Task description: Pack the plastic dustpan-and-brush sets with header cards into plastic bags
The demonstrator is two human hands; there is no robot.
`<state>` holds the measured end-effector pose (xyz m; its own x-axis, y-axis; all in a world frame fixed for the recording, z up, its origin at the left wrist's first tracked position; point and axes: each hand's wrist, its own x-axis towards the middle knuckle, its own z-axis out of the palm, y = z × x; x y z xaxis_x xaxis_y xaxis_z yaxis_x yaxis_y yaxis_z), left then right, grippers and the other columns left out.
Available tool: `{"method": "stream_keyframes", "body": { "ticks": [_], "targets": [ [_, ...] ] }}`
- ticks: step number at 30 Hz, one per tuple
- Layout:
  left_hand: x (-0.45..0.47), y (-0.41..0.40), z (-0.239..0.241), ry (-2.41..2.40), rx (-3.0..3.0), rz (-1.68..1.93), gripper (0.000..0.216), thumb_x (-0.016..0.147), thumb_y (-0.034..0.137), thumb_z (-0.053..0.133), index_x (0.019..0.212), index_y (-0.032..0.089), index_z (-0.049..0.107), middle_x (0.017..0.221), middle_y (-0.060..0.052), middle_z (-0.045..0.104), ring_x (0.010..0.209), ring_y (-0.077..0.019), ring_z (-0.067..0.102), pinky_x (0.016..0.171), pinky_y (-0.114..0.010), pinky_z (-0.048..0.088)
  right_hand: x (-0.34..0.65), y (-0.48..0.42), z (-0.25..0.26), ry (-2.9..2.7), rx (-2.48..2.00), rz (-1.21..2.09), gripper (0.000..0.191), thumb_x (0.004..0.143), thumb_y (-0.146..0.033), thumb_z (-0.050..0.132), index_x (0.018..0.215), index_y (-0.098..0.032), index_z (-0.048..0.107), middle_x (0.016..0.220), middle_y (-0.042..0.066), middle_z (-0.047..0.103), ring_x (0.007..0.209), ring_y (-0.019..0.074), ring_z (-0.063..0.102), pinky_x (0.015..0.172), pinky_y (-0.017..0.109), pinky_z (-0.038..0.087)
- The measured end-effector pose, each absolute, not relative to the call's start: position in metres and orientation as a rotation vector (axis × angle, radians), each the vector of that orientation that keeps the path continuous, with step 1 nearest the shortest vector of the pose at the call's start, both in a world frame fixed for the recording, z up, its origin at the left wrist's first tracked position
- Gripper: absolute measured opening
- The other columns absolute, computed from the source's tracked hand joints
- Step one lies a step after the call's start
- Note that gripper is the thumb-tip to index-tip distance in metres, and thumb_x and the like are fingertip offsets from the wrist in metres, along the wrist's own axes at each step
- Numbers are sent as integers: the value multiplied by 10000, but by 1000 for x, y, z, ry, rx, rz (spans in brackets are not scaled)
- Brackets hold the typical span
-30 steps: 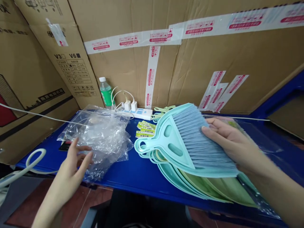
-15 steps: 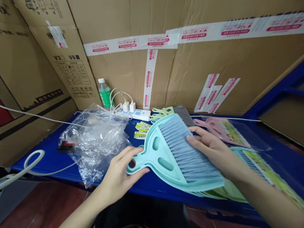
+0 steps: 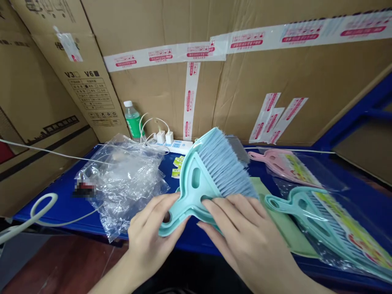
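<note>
A mint-green hand brush with blue-grey bristles (image 3: 214, 165) sits nested in a matching dustpan, tilted up toward me above the front edge of the blue table (image 3: 61, 196). My left hand (image 3: 151, 230) grips the handle end, thumb on top. My right hand (image 3: 241, 228) lies over the brush's lower bristles and holds the set from the right. A pile of clear plastic bags (image 3: 125, 179) lies just left of the brush.
A bagged mint brush set (image 3: 324, 222) and a pink one (image 3: 281, 161) lie to the right, beside a green dustpan (image 3: 275, 208). At the back stand a green bottle (image 3: 132, 119), a power strip with chargers (image 3: 171, 143) and yellow labels (image 3: 177, 167). Cardboard boxes (image 3: 245, 81) wall the table.
My right hand slid from the bristles down to the brush's near side. The brush set tipped up more steeply and came toward me. The left hand stayed on the handle.
</note>
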<state>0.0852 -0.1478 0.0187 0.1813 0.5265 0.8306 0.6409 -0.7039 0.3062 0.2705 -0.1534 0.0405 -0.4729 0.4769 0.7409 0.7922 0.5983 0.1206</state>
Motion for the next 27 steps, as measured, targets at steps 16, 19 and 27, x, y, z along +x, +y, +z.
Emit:
{"method": "stream_keyframes", "body": {
  "ticks": [16, 19, 27],
  "targets": [
    [66, -148, 23, -1222, -2274, -1452, 190, 912, 174, 602, 1090, 217, 654, 904, -22, 733, 651, -141, 665, 622, -234, 558, 298, -155, 74, -2229, -953, -83, 201, 914, -189, 555, 740, -238, 468, 671, -10, 549, 637, 175, 492, 611, 310, 389],
    [49, -144, 27, -1455, -2066, -1423, 165, 876, 232, 666, 1041, 244, 668, 713, 46, 631, 492, -93, 521, 558, -219, 500, 329, -156, 91, -2072, -1025, -414, 164, 942, -208, 482, 793, -274, 466, 667, 3, 522, 636, 203, 494, 583, 343, 369],
    [28, -139, 21, -1592, -2056, -1582, 241, 844, 371, 691, 1048, 242, 691, 594, 71, 481, 491, -106, 455, 517, -226, 433, 374, -119, 111, -1732, -1260, -1049, 364, 896, -268, 499, 628, -297, 254, 517, -20, 342, 509, 188, 310, 485, 342, 219]
  ]
}}
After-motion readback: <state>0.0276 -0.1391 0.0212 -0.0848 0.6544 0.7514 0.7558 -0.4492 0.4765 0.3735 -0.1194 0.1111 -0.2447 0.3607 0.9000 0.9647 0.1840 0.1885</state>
